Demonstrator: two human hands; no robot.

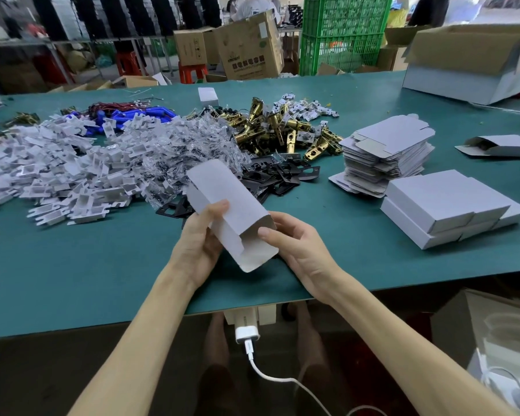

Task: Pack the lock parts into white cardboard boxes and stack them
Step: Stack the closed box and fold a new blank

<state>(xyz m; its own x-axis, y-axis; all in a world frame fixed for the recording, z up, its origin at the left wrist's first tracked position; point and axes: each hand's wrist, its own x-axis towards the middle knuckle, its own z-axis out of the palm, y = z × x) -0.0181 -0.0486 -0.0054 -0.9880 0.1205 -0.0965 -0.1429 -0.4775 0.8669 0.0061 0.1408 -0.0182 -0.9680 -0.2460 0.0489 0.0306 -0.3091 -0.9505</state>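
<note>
I hold a white cardboard box [227,202] above the green table [72,265], tilted, its near end flap open toward me. My left hand [200,241] grips its left side, thumb on top. My right hand [294,244] holds the open end, thumb on the flap's edge. Behind it lie piles of lock parts: brass latches [282,130], black plates [279,175], clear bags of screws [192,148] and white card inserts [57,172]. Closed white boxes [445,205] are stacked at the right, with a pile of flat box blanks [385,151] behind them.
A half-folded box [499,145] lies far right, and a big open carton [475,61] stands at the back right. Blue parts with red wires [132,114] lie at the back left. A white charger and cable [248,334] hang under the table's near edge.
</note>
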